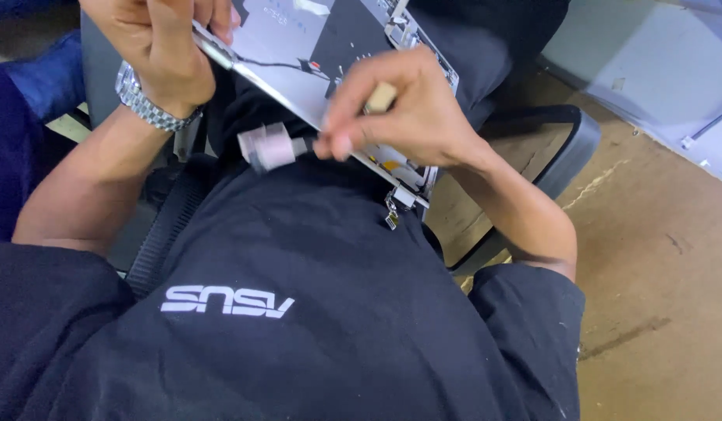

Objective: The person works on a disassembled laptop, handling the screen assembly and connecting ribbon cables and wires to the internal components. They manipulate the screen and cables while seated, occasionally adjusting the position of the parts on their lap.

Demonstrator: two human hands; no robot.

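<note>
Grey laptop panel (298,78) gripped by left hand (162,47); right hand (400,109) pinches brush (279,146).

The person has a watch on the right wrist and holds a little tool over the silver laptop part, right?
Not quite. The head view shows the watch on the left wrist. The right hand does hold a small tool over the silver panel.
</note>
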